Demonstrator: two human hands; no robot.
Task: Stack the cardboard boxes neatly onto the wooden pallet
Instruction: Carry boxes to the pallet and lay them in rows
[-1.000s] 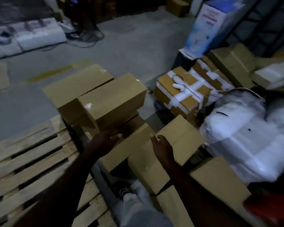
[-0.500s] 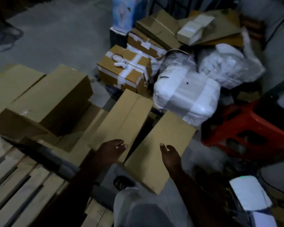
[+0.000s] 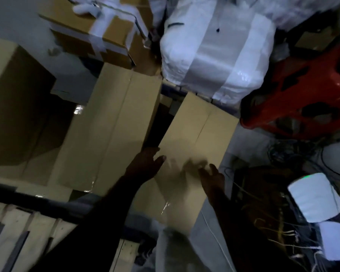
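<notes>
A long plain cardboard box (image 3: 196, 138) lies in the centre, running away from me. My left hand (image 3: 145, 163) is at its left edge and my right hand (image 3: 212, 174) at its right edge, both with fingers spread and reaching over the near half; motion blur hides whether they touch it. A second long box (image 3: 110, 122) lies just left of it. Further left a larger box (image 3: 14, 107) stands in shadow. The wooden pallet (image 3: 20, 240) shows its slats at the bottom left.
A taped cardboard parcel (image 3: 98, 30) sits at the top left and a white wrapped bundle (image 3: 218, 50) at the top centre. A red plastic stool (image 3: 302, 95) lies on the right. White rolls (image 3: 316, 199) and tangled strings fill the lower right.
The view has swung right and down, closer to the boxes. Both hands moved from the left box to the two sides of the right-hand long box.
</notes>
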